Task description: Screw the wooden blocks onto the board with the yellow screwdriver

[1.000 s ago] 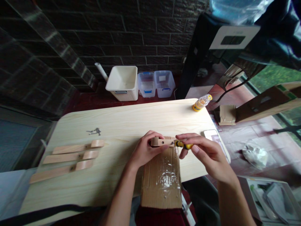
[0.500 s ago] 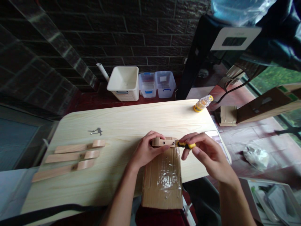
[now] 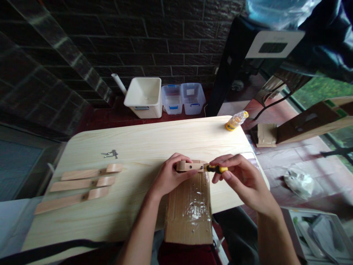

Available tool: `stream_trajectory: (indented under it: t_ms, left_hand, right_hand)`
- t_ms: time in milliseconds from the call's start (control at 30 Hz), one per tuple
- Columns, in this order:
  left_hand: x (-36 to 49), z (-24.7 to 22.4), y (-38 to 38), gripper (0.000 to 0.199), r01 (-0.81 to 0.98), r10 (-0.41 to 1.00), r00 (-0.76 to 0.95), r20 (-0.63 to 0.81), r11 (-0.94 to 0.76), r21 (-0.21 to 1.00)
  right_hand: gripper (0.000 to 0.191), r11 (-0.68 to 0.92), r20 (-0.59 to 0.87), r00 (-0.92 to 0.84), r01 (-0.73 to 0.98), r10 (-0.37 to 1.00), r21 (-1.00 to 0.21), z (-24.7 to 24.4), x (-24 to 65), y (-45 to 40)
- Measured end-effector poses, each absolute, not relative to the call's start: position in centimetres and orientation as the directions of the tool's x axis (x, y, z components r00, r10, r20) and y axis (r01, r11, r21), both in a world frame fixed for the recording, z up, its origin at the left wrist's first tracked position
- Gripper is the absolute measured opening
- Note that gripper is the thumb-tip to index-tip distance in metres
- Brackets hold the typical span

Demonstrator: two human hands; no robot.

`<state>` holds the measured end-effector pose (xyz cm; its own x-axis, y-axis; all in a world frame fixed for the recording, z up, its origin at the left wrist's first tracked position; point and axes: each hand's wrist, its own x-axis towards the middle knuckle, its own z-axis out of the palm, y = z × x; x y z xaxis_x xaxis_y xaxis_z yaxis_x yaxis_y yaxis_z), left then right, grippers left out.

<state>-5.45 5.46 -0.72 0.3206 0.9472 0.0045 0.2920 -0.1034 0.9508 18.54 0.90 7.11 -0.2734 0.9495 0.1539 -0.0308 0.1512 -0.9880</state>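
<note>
Clasping a wooden piece (image 3: 195, 166) over the cardboard (image 3: 182, 217) in our left hand (image 3: 170, 176), we pinch a screwdriver (image 3: 217, 169) in our right hand (image 3: 244, 177).

The tabletop (image 3: 154, 143) is pale wood-grained and smooth with a soft sheen; the curved pieces (image 3: 96, 182) at left look like smooth, matt wood. Glossy clear tape (image 3: 197, 209) crosses the dull brown cardboard (image 3: 176, 221). The far bins (image 3: 147, 95) look plastic.

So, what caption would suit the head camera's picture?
Left hand grips a narrow pale wooden piece over brown cardboard; right hand holds a yellow-black screwdriver.
</note>
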Motion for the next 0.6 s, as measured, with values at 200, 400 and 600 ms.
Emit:
stream_trajectory:
  t_ms: [200,400,600]
  left_hand:
    - [-5.44,-0.84,5.42,0.026,0.295,0.946,0.323,-0.004,-0.096,0.951]
    - [-5.43,-0.89,5.46,0.027,0.291,0.948,0.32,0.001,-0.1,0.951]
    - [-5.5,-0.73,5.48,0.027,0.294,0.945,0.326,0.004,-0.105,0.95]
  right_hand:
    - [0.016,0.136,0.135,-0.287,-0.017,0.948,-0.991,7.36,18.66,0.73]
    - [0.015,0.129,0.142,-0.304,-0.061,0.942,-0.99,6.91,18.72,0.95]
    - [0.014,0.138,0.151,-0.269,-0.065,0.951,-0.988,6.79,18.61,0.94]
